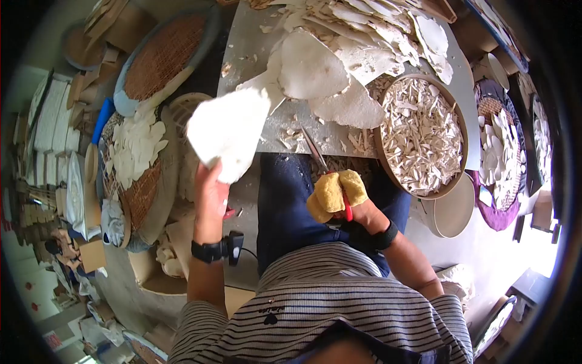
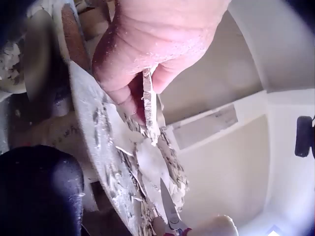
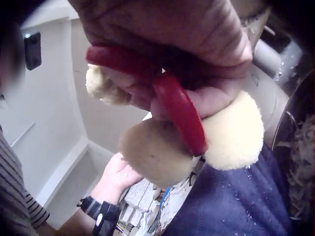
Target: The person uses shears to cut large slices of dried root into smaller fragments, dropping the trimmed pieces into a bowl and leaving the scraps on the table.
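Observation:
My left hand point(image 1: 211, 193) pinches the lower edge of a flat white sheet point(image 1: 229, 128), held up left of the table's front edge. In the left wrist view that hand point(image 2: 157, 39) grips the sheet point(image 2: 149, 101) edge-on between thumb and fingers. My right hand point(image 1: 365, 213), above the lap, is curled round red-handled scissors point(image 1: 314, 147), whose blades point up toward the table. Yellow pads point(image 1: 328, 193) cover its fingers. The right wrist view shows the red handles point(image 3: 181, 113) round the fingers of the right hand point(image 3: 172, 34), with pale pads point(image 3: 158, 151) on the fingertips.
Large white sheets point(image 1: 312, 64) lie piled on the grey table point(image 1: 242, 54). A round tray point(image 1: 467, 145) of white strips sits at its right front corner, above a pale bucket point(image 1: 454, 209). Round woven trays point(image 1: 163, 57) stand at left, with a cardboard box point(image 1: 145, 282) below.

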The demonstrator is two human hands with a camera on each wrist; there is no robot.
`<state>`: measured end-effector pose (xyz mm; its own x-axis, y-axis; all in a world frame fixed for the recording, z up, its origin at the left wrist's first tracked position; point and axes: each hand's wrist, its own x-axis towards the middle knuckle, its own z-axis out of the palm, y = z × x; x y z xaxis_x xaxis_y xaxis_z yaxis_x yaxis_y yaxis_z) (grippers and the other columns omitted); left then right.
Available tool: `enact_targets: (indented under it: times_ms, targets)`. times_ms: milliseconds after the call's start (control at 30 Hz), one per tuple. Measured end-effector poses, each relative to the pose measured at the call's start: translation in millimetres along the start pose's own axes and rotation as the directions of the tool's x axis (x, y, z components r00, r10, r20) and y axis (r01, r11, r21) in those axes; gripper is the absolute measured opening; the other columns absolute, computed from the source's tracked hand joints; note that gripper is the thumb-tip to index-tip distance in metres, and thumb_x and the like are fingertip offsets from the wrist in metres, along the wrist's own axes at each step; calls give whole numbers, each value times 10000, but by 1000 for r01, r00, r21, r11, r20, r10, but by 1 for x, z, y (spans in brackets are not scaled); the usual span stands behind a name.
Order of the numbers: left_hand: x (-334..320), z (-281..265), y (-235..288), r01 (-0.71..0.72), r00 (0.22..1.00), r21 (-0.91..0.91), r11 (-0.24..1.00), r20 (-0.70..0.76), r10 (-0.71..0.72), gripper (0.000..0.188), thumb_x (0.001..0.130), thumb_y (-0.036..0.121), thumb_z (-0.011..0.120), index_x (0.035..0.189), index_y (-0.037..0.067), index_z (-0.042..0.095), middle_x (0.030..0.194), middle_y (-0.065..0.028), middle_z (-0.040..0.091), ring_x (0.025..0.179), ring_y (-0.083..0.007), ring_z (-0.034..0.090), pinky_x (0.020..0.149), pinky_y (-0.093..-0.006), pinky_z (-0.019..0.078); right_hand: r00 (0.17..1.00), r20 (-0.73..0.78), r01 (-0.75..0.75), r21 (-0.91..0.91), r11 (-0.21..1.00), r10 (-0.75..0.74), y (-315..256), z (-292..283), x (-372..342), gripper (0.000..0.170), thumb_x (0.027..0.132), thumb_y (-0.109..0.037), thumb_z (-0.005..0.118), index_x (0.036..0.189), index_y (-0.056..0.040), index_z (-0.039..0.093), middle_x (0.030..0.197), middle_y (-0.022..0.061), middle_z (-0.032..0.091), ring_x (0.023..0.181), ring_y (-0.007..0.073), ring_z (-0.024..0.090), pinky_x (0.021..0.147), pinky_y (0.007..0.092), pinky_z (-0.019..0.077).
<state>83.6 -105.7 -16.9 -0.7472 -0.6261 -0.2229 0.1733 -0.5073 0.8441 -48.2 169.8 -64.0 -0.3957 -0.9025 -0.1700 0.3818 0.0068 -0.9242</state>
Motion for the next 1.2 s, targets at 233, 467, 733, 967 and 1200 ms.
enact_targets:
  times_ms: [233,467,733,967,1200]
  targets:
    - [-155,-251,-1,-121,927,989,84,83,366,296,869,93,469,1117,-65,502,1129,-165,543,936,-234,578,766,-279,478,999,1,-34,-152,988,34,5,-1,-13,648,622,-131,810,1192,-83,507,1132,52,559,1048,158,522,937,307,391]
    - [-114,-257,22,-363,844,-313,878,-509,167,436,881,202,527,1224,-41,412,1200,-140,500,1152,-269,464,914,-340,457,975,-80,179,-272,946,-208,6,-7,-2,368,708,-116,717,1045,-60,580,1005,73,603,949,179,561,843,307,441]
    - [76,57,-23,-395,918,475,786,225,326,370,809,20,595,1159,-54,504,1148,-145,564,1076,-215,537,939,-319,412,960,-276,-41,10,999,42,-10,-33,7,272,750,-117,687,1000,-87,583,852,0,577,763,111,529,643,277,457]
    - [139,118,-71,-623,773,764,167,569,280,762,627,48,679,1318,130,367,1399,-189,269,1292,-346,271,1059,-411,247,950,-238,-170,153,974,203,-18,-48,27,211,767,-132,674,953,-93,581,756,-22,546,646,78,506,510,237,435]
    - [154,101,-76,-572,807,652,498,557,197,715,645,-6,651,1299,111,388,1387,-185,278,1267,-313,334,985,-377,378,904,-104,303,-529,793,-415,-26,-56,59,359,676,-123,657,1017,-49,576,956,138,572,901,288,530,817,349,423]
